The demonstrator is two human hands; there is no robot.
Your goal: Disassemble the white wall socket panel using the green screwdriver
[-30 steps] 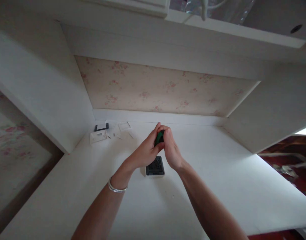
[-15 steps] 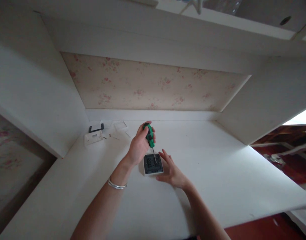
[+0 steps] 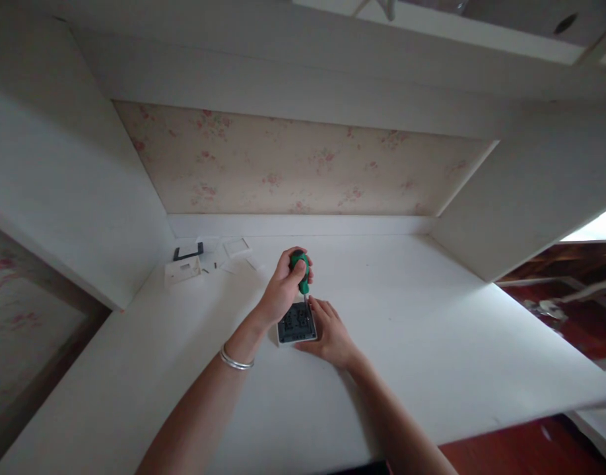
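Green screwdriver [image 3: 303, 285]: gripped by left hand [image 3: 282, 288] | Black-faced box [image 3: 297, 324]: right hand [image 3: 333, 338] spread against edge

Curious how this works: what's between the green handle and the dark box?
The head view shows a thin metal shaft between green handle and dark box.

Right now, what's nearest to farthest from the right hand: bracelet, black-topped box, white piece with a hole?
1. Black-topped box, against the right hand
2. Bracelet, on the left wrist
3. White piece with a hole, back left
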